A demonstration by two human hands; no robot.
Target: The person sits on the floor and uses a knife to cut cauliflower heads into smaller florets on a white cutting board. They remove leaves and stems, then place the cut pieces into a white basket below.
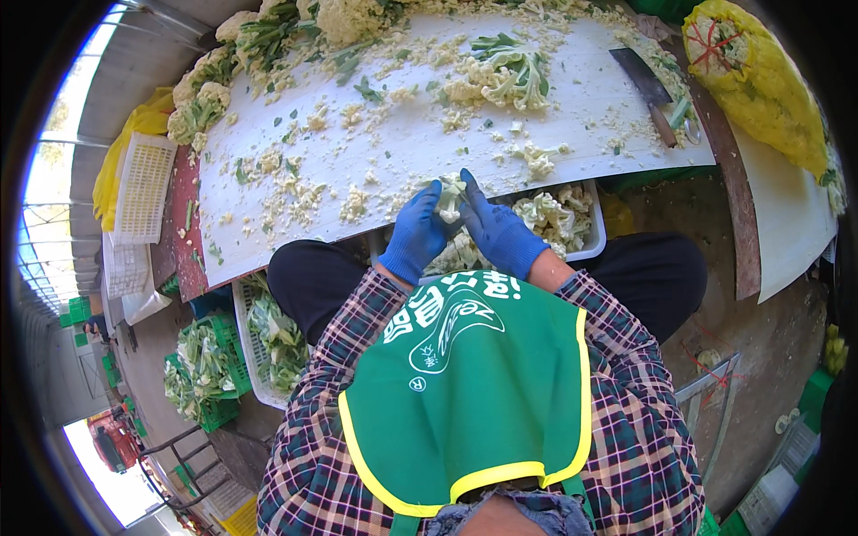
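Both my hands wear blue knit gloves with darker palms and fingers. Between them, just over the near edge of the white tabletop (395,144), is a cauliflower floret (450,201) with a pale stem. My left hand (421,224) grips it from the left and my right hand (495,224) from the right. Below the hands, in front of my lap, a white plastic crate (595,224) holds cut cauliflower florets (553,218). A larger leafy cauliflower piece (513,77) lies farther up the table, and a small floret (538,159) rests right of my hands.
A cleaver (643,87) lies at the table's right, beside a yellow mesh sack (764,87) of cauliflower. Whole heads (348,20) pile along the far edge. Leaf trimmings fill a white crate (251,355) and green crates (224,362) at lower left. A metal frame (720,402) stands at right.
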